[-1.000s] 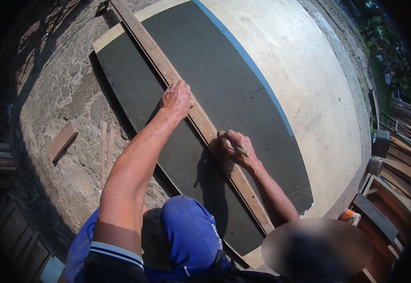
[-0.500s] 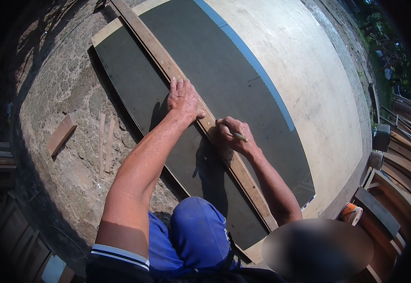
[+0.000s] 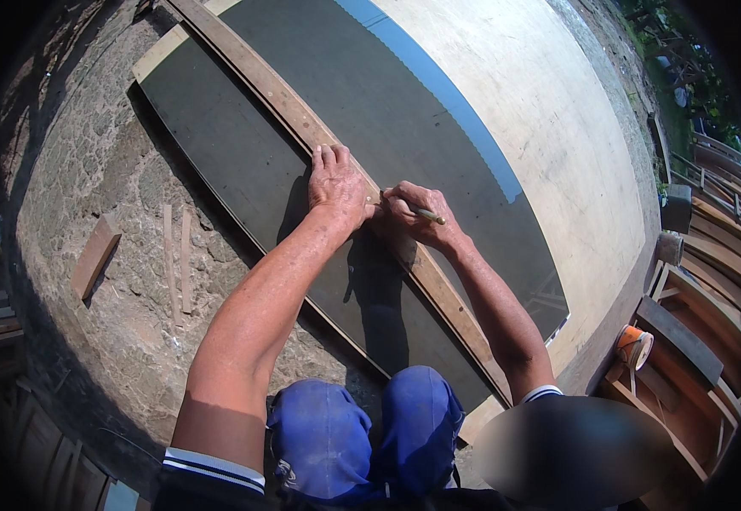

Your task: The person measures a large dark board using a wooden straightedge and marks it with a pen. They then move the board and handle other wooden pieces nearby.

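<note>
A long wooden strip [image 3: 255, 72] lies diagonally across a dark, curved-edged panel [image 3: 183, 111], which has a blue band [image 3: 430, 85] along its right part and lighter margins. My left hand [image 3: 336, 189] grips the middle of the strip, fingertips over it and thumb out toward my right hand. Just right of it, my right hand [image 3: 417, 213] is closed round a slender olive pencil-like tool, held at the strip's edge; its tip is hard to make out. Both forearms come up from below, and their shadow falls on the panel.
A pale board [image 3: 583, 187] lies at the right. Rough stony ground [image 3: 106, 187] holds a wooden block [image 3: 92, 260] and thin offcuts [image 3: 168, 255]. Stacked curved wooden pieces [image 3: 719, 255] and an orange spool-like container [image 3: 634, 347] are at the right. My blue-clad knees [image 3: 421, 417] are below.
The view has shifted, and both knees now show. My right hand has moved up along the strip, closer to my left hand, which stays on the strip.
</note>
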`<action>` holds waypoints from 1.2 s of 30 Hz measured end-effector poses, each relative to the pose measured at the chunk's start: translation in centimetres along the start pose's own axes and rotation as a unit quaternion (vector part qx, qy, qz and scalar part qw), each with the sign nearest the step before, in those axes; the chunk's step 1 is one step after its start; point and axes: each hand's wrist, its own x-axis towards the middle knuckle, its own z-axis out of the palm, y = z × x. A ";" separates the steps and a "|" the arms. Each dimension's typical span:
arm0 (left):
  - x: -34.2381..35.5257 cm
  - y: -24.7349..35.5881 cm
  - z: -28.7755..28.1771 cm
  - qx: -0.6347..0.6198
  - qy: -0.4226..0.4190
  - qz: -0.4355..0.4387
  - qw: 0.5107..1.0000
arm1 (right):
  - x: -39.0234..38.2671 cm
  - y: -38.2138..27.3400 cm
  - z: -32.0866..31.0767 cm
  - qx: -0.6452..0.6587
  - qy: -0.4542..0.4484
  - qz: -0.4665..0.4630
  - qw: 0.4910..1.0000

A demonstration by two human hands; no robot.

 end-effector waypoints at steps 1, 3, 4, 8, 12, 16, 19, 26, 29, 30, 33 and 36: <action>-0.3 0.3 0.4 0.010 0.020 -0.007 1.000 | -0.2 0.1 0.1 0.016 0.010 -0.013 1.000; -1.0 0.9 1.7 0.024 0.064 -0.022 0.997 | -0.2 0.3 0.3 0.035 0.025 -0.033 0.999; -1.4 1.4 2.3 0.030 0.089 -0.026 0.995 | -0.2 0.4 0.3 0.038 0.030 -0.040 0.998; -2.0 2.9 3.7 0.006 0.089 -0.003 0.996 | 0.0 0.7 0.3 0.021 0.011 -0.038 0.999; -2.7 4.1 3.4 -0.058 0.053 -0.013 0.997 | 0.0 1.0 0.3 0.012 0.014 -0.063 0.998; -4.0 6.0 3.0 0.003 0.031 -0.048 0.998 | 0.1 1.3 0.6 0.018 0.039 -0.090 0.995; -3.8 6.6 2.6 -0.006 0.015 -0.072 0.997 | 0.2 1.7 0.7 0.014 0.040 -0.093 0.995; -4.0 7.7 3.8 -0.011 0.039 -0.088 0.995 | 0.5 2.0 1.1 0.039 0.061 -0.103 0.992; -4.3 8.1 4.4 0.006 0.057 -0.093 0.994 | 0.6 2.2 1.3 0.040 0.062 -0.104 0.992; -4.2 8.1 4.4 0.008 0.048 -0.092 0.995 | 0.6 2.3 1.3 0.033 0.062 -0.105 0.992; -4.2 8.1 4.0 0.011 0.034 -0.095 0.995 | 0.1 2.6 1.2 0.021 0.053 -0.114 0.992; -4.5 8.3 3.2 -0.009 0.018 -0.101 0.995 | -2.3 3.6 0.5 0.027 0.038 -0.107 0.993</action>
